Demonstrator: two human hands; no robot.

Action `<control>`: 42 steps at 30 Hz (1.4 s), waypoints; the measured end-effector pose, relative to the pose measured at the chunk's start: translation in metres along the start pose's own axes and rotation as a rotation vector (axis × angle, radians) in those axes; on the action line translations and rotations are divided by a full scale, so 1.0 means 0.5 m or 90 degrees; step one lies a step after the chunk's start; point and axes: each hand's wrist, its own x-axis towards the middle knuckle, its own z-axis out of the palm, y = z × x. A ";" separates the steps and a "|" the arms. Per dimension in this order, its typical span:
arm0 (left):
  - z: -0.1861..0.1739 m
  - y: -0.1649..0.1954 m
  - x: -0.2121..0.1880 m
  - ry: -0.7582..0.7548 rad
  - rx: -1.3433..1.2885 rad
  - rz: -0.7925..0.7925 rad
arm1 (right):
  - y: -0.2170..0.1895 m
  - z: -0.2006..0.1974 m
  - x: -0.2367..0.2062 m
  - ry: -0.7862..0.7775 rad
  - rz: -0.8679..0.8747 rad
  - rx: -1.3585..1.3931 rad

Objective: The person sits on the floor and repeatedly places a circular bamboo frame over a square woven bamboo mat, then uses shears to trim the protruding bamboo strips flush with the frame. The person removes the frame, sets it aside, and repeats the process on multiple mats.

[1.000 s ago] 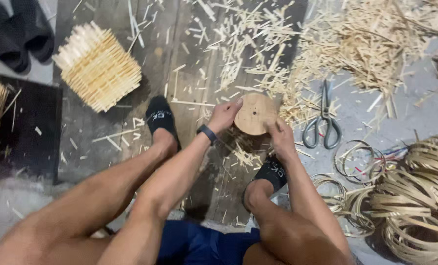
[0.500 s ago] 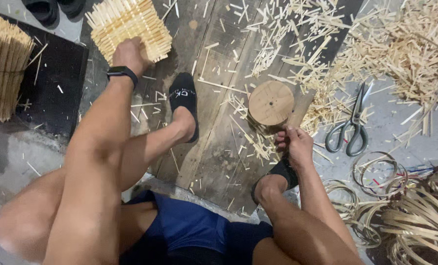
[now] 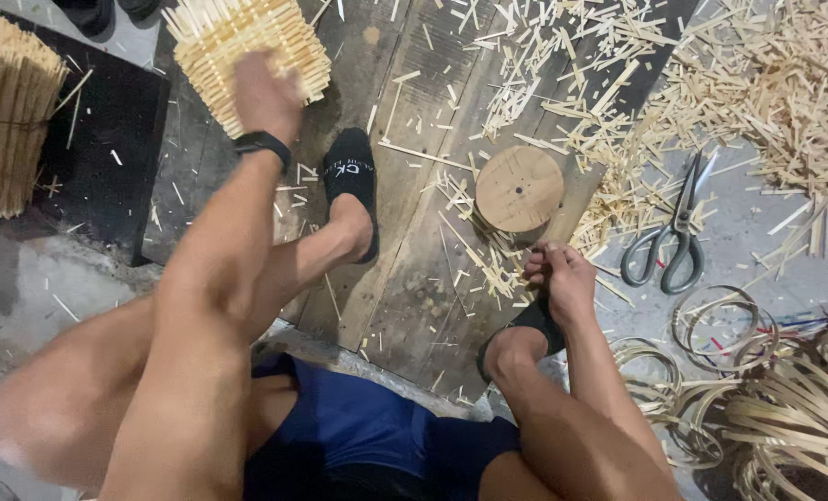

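My left hand (image 3: pixel 267 91) reaches far forward onto a woven square mat of pale bamboo sticks (image 3: pixel 208 37) at the top left; the hand is blurred and its grip on the mat is unclear. A black watch sits on that wrist. My right hand (image 3: pixel 560 276) rests low by my right foot with fingers curled, just below a round wooden disc (image 3: pixel 518 188) that lies on the dark plank floor (image 3: pixel 414 278). It does not touch the disc, and nothing shows in it.
Black scissors (image 3: pixel 666 239) lie right of the disc. Loose bamboo offcuts (image 3: pixel 757 93) cover the upper right. Coiled bamboo strips (image 3: pixel 785 408) pile at the lower right. A bundle of sticks (image 3: pixel 6 121) stands at the left on a black mat (image 3: pixel 108 148).
My left hand left the disc and swung up left to the woven mat. My right hand let go of the disc and dropped toward my foot. The view shifted left.
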 end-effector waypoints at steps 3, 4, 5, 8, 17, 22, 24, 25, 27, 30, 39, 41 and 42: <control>-0.028 -0.082 0.021 0.154 0.334 -0.020 | 0.007 -0.016 -0.006 0.005 0.007 -0.009; -0.035 -0.107 0.022 -0.013 0.230 -0.194 | 0.008 -0.020 -0.007 0.008 0.010 -0.002; -0.044 -0.129 0.016 -0.178 0.121 -0.367 | 0.009 -0.024 -0.009 0.011 0.013 0.004; -0.049 -0.151 -0.001 -0.156 0.057 -0.338 | 0.008 -0.028 -0.011 0.016 0.020 0.003; -0.025 0.041 0.040 -0.069 -0.216 0.133 | 0.007 -0.016 -0.008 0.004 0.001 0.015; -0.013 0.161 0.061 -0.092 -0.452 -0.041 | -0.008 -0.020 -0.013 0.035 -0.029 -0.015; -0.006 0.215 0.035 -0.199 -0.627 -0.137 | -0.031 -0.023 -0.016 0.037 -0.090 0.011; 0.004 0.248 0.010 -0.250 -0.685 -0.117 | -0.046 -0.025 -0.016 0.008 -0.132 0.043; 0.029 0.311 -0.060 -0.319 -0.715 -0.078 | -0.075 -0.028 -0.008 -0.051 -0.216 0.107; 0.072 0.378 -0.171 -0.524 -0.618 -0.235 | -0.104 -0.025 0.020 -0.115 -0.083 0.182; 0.109 0.419 -0.227 -0.463 -0.739 -0.279 | -0.084 0.001 0.072 -0.002 -0.225 -0.043; 0.104 0.425 -0.230 -0.456 -0.683 -0.288 | -0.077 0.004 0.073 -0.007 -0.268 -0.036; 0.103 0.428 -0.232 -0.454 -0.655 -0.294 | -0.075 0.005 0.073 -0.009 -0.287 -0.033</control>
